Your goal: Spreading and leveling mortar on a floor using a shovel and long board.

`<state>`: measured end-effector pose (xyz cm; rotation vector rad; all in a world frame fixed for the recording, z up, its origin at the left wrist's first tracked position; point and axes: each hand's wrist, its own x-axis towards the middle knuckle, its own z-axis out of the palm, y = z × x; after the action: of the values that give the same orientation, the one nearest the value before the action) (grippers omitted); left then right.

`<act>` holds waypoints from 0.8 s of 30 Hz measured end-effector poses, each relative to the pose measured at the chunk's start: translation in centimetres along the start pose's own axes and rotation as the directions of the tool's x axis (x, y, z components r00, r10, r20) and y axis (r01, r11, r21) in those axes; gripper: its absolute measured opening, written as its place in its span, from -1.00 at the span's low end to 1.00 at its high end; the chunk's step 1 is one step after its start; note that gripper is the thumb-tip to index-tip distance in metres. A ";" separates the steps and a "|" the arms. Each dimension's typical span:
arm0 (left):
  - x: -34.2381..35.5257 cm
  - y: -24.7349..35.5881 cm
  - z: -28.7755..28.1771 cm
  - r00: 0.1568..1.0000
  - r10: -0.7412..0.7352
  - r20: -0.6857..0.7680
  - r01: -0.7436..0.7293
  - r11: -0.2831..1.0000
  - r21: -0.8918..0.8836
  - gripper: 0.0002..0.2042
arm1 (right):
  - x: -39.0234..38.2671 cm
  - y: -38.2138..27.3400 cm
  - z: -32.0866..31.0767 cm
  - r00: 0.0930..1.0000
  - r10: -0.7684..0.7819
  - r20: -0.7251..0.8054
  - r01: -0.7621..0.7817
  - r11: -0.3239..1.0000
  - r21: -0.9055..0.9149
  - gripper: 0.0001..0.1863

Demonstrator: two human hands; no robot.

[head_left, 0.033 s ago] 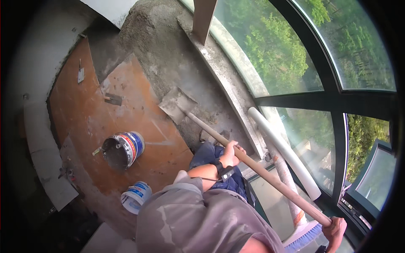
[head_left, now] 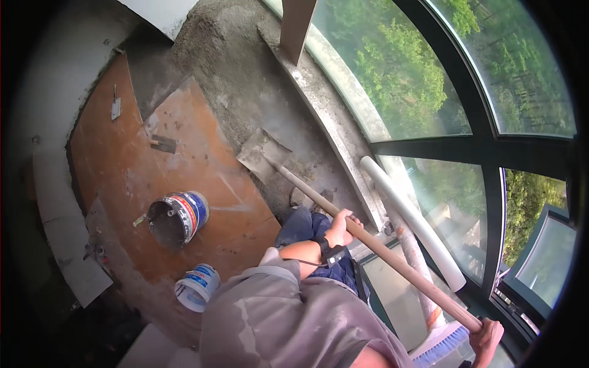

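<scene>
A shovel with a long wooden handle runs slantwise across my front. Its flat, mortar-smeared blade rests at the edge of the grey mortar. My left hand, with a small device strapped at the wrist, is wrapped round the middle of the handle. Near the handle's end, at the lower right, my right hand is closed on it. Just beyond my knees, close to the blade, lie some rubble pieces.
Orange-brown boards hold a dark bucket, a float trowel and a flat trowel. A white bucket stands at my left. White pipe and a blue-bristled broom lean by the windows at right.
The shovel blade has shifted slightly to the right. My left hand has moved a little rightward with the handle, and both hands keep their grip.
</scene>
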<state>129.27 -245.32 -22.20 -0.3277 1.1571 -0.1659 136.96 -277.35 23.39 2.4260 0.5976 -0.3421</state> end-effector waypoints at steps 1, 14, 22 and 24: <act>1.2 -2.0 0.2 0.998 -0.060 0.010 0.060 0.996 0.066 -0.82 | -2.0 -0.4 -0.1 0.971 -0.024 -0.236 0.018 0.999 -0.027 -0.89; 2.1 -3.2 -10.8 0.941 -0.227 -0.250 0.277 0.943 0.186 -0.82 | -12.3 -9.1 -2.0 0.929 0.107 0.354 -0.097 0.994 -0.045 -0.87; -0.6 1.7 -13.4 0.910 -0.104 -0.401 0.245 0.916 0.318 -0.86 | -16.6 -12.3 2.5 0.714 0.084 0.695 -0.269 0.950 0.161 -0.74; -0.4 5.2 -14.2 0.909 -0.058 -0.412 0.216 0.913 0.347 -0.87 | -17.3 -14.5 4.5 0.689 0.121 0.715 -0.320 0.935 0.150 -0.76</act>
<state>115.93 -242.70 -28.73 -0.0211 1.4665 -0.6033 114.40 -275.57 19.12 2.3132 -0.1019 -1.2337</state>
